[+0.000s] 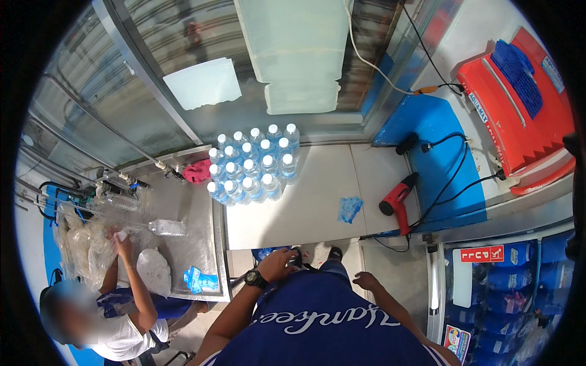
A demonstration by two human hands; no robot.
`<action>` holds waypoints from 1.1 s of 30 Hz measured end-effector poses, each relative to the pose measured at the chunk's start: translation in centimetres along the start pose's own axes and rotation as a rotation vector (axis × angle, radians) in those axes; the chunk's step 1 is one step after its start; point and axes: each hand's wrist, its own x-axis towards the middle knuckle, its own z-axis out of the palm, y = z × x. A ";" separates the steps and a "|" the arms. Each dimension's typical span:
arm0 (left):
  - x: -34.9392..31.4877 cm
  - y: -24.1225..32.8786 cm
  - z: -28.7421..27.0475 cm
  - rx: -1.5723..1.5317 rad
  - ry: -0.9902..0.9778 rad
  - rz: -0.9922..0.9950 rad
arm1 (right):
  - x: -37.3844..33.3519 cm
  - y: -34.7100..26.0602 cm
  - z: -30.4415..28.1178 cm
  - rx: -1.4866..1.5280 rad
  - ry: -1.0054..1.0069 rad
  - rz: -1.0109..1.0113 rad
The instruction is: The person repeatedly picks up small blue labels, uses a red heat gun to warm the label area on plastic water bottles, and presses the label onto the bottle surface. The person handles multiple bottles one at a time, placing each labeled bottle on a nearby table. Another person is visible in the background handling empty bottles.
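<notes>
My left hand [278, 265], with a black watch [255, 279] on the wrist, is in front of my waist below the counter edge. Its fingers stretch forward with a gap between them, and nothing held shows. Low at my right side hangs my right hand [368, 282], loosely open and touching nothing. Ahead on the white counter [323, 177], several clear capped bottles [250, 165] stand upright in a tight block. A small pile of blue plastic labels [350, 209] lies to their right. Farther right rests a red and black heat gun [398, 204] with its cord.
At left, another person [131, 311] works at a steel sink [195, 238] with a bottle [167, 227], plastic bags [79, 244] and blue labels [200, 280]. A pink cloth [197, 171] lies by the bottles. A red unit [513, 110] hangs right, above a cabinet of blue jugs [513, 299].
</notes>
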 end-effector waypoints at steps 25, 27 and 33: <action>-0.5 0.0 -1.1 0.025 -0.041 0.045 | -1.6 -5.6 -0.6 0.201 0.167 -0.067; -0.6 0.3 -0.9 0.028 -0.020 0.037 | -1.3 -4.9 -1.0 0.141 0.167 -0.077; -1.5 1.9 0.8 0.025 0.040 -0.014 | -0.4 -1.6 -2.2 -0.024 0.185 -0.069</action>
